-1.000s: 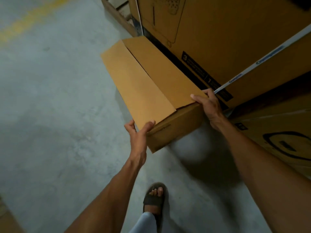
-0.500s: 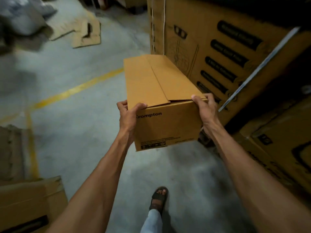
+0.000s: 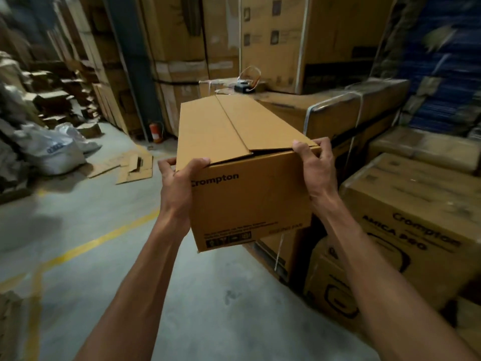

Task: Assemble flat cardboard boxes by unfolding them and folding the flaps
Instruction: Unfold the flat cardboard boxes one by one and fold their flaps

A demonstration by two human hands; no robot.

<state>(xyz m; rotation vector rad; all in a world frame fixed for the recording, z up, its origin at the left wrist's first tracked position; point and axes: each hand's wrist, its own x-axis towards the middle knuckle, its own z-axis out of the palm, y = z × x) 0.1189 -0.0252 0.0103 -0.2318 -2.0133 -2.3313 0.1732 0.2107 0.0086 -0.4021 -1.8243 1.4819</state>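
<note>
The cardboard box (image 3: 250, 199) is held in the air at chest height, between the two hands and above the concrete floor (image 3: 104, 269). To its right the room is tight: printed cartons (image 3: 416, 217) are stacked just beside the box's right edge, and a strapped carton (image 3: 338, 110) lies just past its far right corner; whether they touch cannot be told. To the left and below, the floor runs open across a yellow line (image 3: 104, 238) to flattened cardboard scraps (image 3: 132, 168), a white sack (image 3: 52, 152) and a fire extinguisher (image 3: 156, 131) by the far stacks. The box's long axis points away from the person, and its short end face, printed "Crompton", is turned toward the camera. Its two long top flaps are folded down and meet along a seam running lengthwise, with a thin gap under them at the near edge. The left hand (image 3: 179, 183) grips the near left corner, thumb on the top flap and fingers (image 3: 166, 162) curled round the side. The right hand (image 3: 316, 170) grips the near right corner, its fingers (image 3: 325, 144) hooked over the top edge.
</note>
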